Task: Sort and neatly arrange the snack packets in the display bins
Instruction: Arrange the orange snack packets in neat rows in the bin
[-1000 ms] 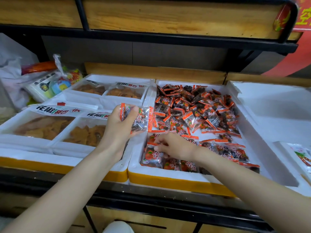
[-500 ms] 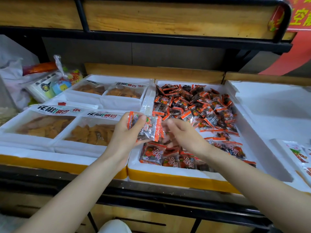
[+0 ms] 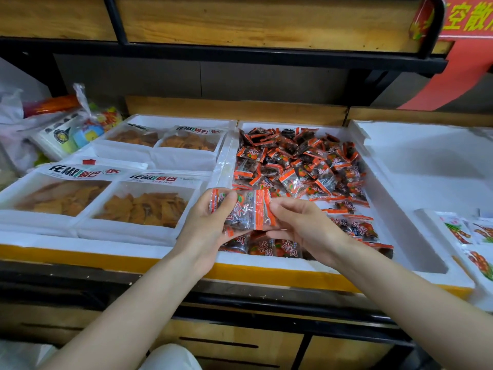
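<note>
Small stack of orange-edged clear snack packets (image 3: 249,210), held above the near-left corner of the middle white foam bin (image 3: 266,261). The left hand (image 3: 205,228) grips the stack's left end, thumb laid across the front and fingers curled behind. The right hand (image 3: 304,225) pinches the stack's right edge between thumb and bent fingertips (image 3: 280,206). Directly beneath, a row of matching packets (image 3: 269,247) lies along the bin's near wall. A loose pile of the same packets (image 3: 301,161) fills the bin's far half. To the left, a second foam bin (image 3: 80,244) holds window bags of orange crisps (image 3: 144,206). To the right stands another foam bin (image 3: 426,166), with small white sachets (image 3: 474,231) at the far right edge.
</note>
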`<action>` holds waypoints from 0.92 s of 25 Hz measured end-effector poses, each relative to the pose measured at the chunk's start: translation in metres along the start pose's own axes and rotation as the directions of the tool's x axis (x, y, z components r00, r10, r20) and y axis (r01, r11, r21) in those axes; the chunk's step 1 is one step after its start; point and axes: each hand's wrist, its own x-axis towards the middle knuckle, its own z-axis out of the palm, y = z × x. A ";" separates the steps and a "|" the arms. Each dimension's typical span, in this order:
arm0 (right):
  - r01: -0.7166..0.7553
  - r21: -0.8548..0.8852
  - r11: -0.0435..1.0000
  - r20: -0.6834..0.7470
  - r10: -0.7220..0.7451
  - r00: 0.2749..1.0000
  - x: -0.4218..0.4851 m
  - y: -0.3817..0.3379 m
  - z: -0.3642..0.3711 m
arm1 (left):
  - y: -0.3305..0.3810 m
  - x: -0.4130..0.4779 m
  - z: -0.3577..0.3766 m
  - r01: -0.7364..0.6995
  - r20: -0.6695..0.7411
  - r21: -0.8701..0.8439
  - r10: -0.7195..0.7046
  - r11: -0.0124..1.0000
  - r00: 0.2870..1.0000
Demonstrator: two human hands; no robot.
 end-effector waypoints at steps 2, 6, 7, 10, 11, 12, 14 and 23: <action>0.048 -0.039 0.998 -0.067 -0.050 0.996 0.000 0.000 -0.003 | -0.001 -0.001 -0.002 0.007 -0.038 0.019 -0.007 1.000 0.999; 0.105 -0.090 0.990 0.000 -0.105 0.994 -0.003 -0.002 0.000 | -0.001 -0.002 -0.002 0.009 -0.068 -0.039 -0.012 0.999 0.998; 0.100 -0.095 0.990 0.046 -0.096 0.994 -0.004 0.000 0.001 | -0.001 -0.003 0.000 0.012 -0.059 -0.045 -0.015 0.999 0.998; 0.071 -0.086 0.994 0.056 -0.066 0.996 -0.003 0.003 0.000 | -0.002 -0.004 0.005 0.002 -0.043 -0.048 -0.004 0.999 0.999; 0.059 -0.065 0.996 0.027 -0.058 0.998 -0.003 0.003 -0.003 | 0.000 -0.003 0.004 -0.014 -0.058 -0.050 0.011 0.999 0.998; 0.051 -0.050 0.997 -0.009 -0.052 0.999 -0.002 0.002 -0.006 | 0.003 -0.001 0.002 -0.033 -0.091 -0.059 0.027 0.998 0.996; 0.054 -0.095 0.994 -0.067 -0.061 0.996 -0.002 0.002 -0.017 | 0.010 0.004 -0.008 -0.073 -0.178 -0.059 0.062 0.996 0.982; 0.223 -0.691 0.687 -0.053 -0.356 0.933 0.000 0.000 -0.028 | 0.013 0.006 -0.022 -0.104 -0.163 -0.057 0.094 0.993 0.982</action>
